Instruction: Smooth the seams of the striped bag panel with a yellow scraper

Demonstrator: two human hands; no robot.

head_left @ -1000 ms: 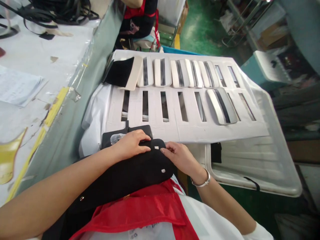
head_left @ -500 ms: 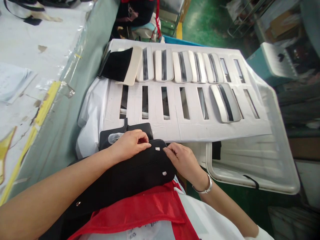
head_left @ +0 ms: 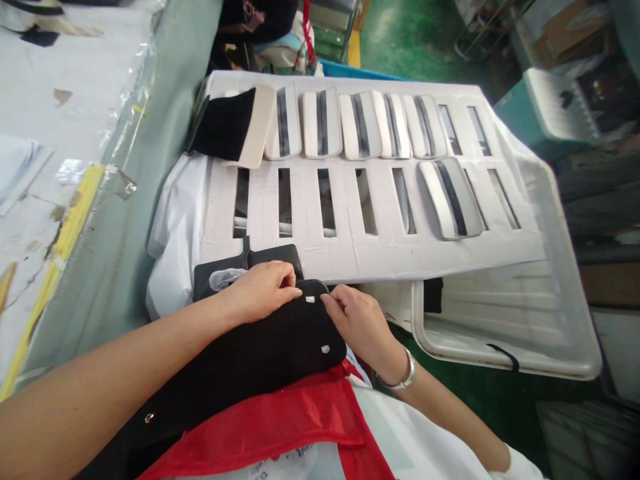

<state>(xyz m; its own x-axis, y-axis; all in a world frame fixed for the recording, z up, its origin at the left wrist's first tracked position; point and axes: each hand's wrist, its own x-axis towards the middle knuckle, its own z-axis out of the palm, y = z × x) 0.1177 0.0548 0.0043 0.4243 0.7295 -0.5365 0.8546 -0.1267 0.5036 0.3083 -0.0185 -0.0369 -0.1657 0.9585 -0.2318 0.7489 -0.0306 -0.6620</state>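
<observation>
A long black flat piece with rounded corners (head_left: 280, 347) lies across my lap, over a red apron (head_left: 260, 420). Two small white patches (head_left: 310, 299) show near its right end, and a metal snap (head_left: 149, 418) at its lower left. My left hand (head_left: 265, 290) pinches its upper edge, fingers curled and thumb on top. At the upper right corner my right hand (head_left: 355, 320) grips the edge between thumb and fingers. Behind my left wrist is a black folder-like piece (head_left: 275, 255) with a strap and a clear plastic bit on it.
A white slotted board (head_left: 350, 257) bears several white-and-grey cases (head_left: 323, 123) and a black-and-cream flap piece (head_left: 225, 123). Below its right side is a white plastic bin (head_left: 500, 313). A grey-edged worktable (head_left: 135, 200) runs along the left; a teal crate (head_left: 530, 120) stands far right.
The view has shifted slightly, so the board and black piece appear a little further left. Both hands keep the same hold on the black piece's edge.
</observation>
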